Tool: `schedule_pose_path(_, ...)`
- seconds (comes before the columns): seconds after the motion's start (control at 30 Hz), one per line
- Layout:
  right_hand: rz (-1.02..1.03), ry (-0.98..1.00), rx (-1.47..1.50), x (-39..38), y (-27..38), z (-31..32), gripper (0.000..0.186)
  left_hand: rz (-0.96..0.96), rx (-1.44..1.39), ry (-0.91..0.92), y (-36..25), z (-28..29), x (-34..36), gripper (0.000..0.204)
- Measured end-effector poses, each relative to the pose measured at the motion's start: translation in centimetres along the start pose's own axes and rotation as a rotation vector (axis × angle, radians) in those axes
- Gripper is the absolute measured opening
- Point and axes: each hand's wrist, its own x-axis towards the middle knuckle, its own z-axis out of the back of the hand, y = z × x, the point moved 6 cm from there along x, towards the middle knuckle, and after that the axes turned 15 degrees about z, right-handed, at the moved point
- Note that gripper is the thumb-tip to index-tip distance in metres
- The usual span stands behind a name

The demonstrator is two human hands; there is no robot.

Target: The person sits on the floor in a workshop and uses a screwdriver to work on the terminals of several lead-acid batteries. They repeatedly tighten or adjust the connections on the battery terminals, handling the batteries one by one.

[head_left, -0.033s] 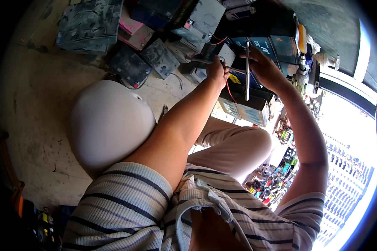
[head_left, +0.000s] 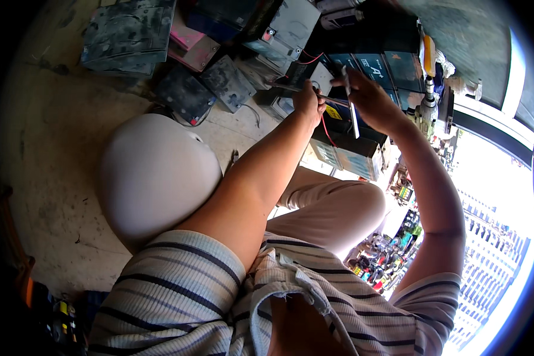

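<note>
Many dusty batteries (head_left: 187,92) on concrete floor (head_left: 53,154)

A small pale grey board (head_left: 321,78), flat and roughly square, sits in the left hand (head_left: 309,102), pinched at its lower edge and tilted up toward the camera. A red wire (head_left: 325,127) runs from it, curving down past the wrist; another thin red wire (head_left: 310,59) loops off above it toward the grey battery casing behind. A long, slim metal tool (head_left: 350,107), perhaps a soldering iron or a probe, is gripped in the right hand (head_left: 371,101). It stands nearly upright, its shaft crossing the palm, its upper end close beside the board's right edge.
</note>
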Motion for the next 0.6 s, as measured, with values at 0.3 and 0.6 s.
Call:
schedule_pose_path(0.3, -0.175, 0.619, -0.318, -4.7, -4.1, -2.3, 0.036, 0.025, -0.065, 0.031, -0.7, -0.1, 0.7, 0.027)
schedule_pose_path(0.6, 0.170, 0.520, 0.030, -2.0, 2.5, -4.0, 0.047, 0.005, 0.044, 0.043, -0.5, 1.2, 1.6, 0.035)
